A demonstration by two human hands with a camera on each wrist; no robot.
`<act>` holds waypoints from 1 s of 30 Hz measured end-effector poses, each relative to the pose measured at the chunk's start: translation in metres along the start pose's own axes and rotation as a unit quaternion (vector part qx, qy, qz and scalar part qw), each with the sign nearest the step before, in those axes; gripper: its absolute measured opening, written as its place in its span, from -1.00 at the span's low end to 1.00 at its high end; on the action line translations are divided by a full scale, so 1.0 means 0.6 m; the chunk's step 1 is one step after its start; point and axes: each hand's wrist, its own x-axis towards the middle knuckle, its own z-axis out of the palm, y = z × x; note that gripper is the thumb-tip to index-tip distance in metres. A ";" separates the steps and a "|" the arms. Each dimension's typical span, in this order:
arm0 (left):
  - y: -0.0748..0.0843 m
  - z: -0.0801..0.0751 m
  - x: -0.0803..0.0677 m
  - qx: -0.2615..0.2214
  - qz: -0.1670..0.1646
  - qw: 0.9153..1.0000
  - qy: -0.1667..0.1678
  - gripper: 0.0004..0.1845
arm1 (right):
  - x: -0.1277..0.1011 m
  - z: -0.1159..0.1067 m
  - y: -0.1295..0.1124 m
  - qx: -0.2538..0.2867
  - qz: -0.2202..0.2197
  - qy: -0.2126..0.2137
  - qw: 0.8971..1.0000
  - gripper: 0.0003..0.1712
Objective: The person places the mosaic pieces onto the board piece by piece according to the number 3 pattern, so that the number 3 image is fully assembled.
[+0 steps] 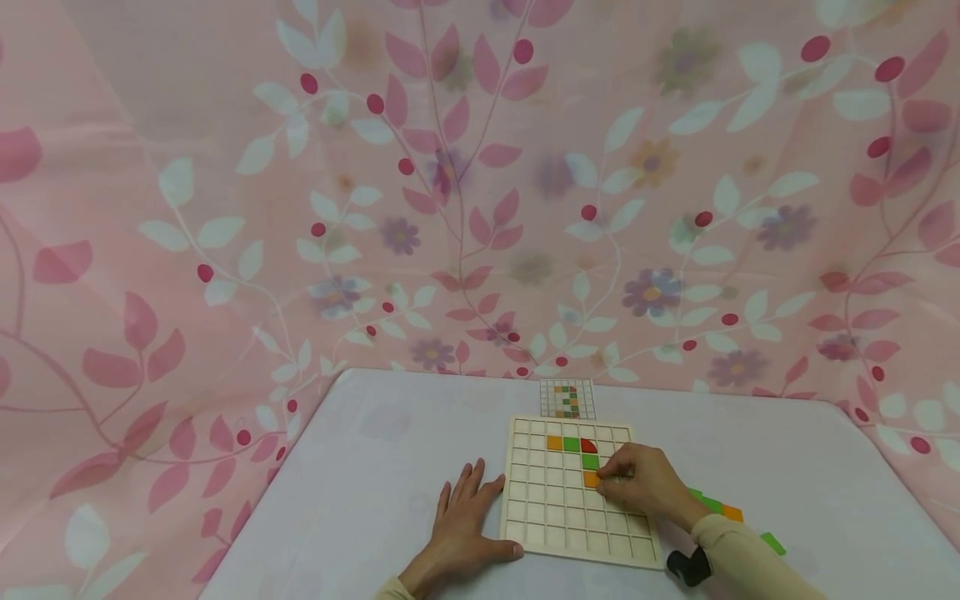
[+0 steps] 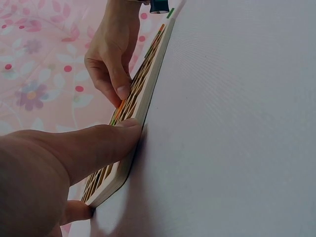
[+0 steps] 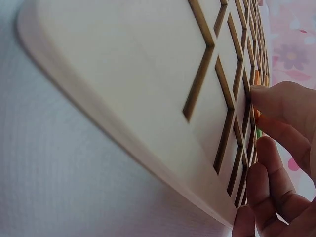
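A pale wooden grid board lies on the table. Near its top sit an orange square tile, a green tile and a red rounded tile, with another green tile below the red one. Under that, my right hand pinches an orange square tile at its grid cell with thumb and forefinger; the fingertips cover part of it. My left hand lies spread at the board's left side, its thumb against the front edge.
Behind the board is a small printed grid card with a coloured pattern. Right of the board lie loose green tiles and an orange tile, partly behind my right forearm. A black object is at the right wrist. Floral cloth hangs behind.
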 end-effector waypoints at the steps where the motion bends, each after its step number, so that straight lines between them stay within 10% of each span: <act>1: 0.000 0.000 0.000 0.000 0.000 1.000 0.000 0.07 | 0.000 0.000 0.000 0.000 -0.002 -0.001 1.000 -0.86; 30: 0.001 -0.002 -0.002 -0.003 0.001 1.000 -0.003 0.08 | -0.013 -0.004 -0.012 -0.079 -0.049 0.024 0.995 -0.92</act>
